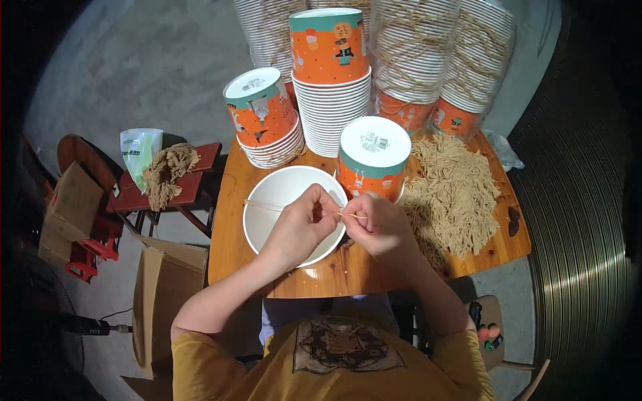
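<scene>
Over the open mouth of a white paper bucket [271,184] on the wooden table, both my hands are close together. My left hand [301,224] is closed in a pinch on a thin tan cord [262,206]. Part of that cord trails left across the bucket's mouth to its rim. A short end sticks out by my right hand [382,226], whose thumb and fingers are also pinched on the cord. My fingers partly hide where the two grips meet. Just beyond my hands stands an upside-down orange bucket [374,150] with a white base.
A heap of loose tan cords [451,194] lies at the table's right. Along the back rise a tall bucket stack [331,100], a shorter stack [262,120] and wrapped stacks [414,53]. Left of the table are a red bench [207,164] and an open cardboard box [170,287].
</scene>
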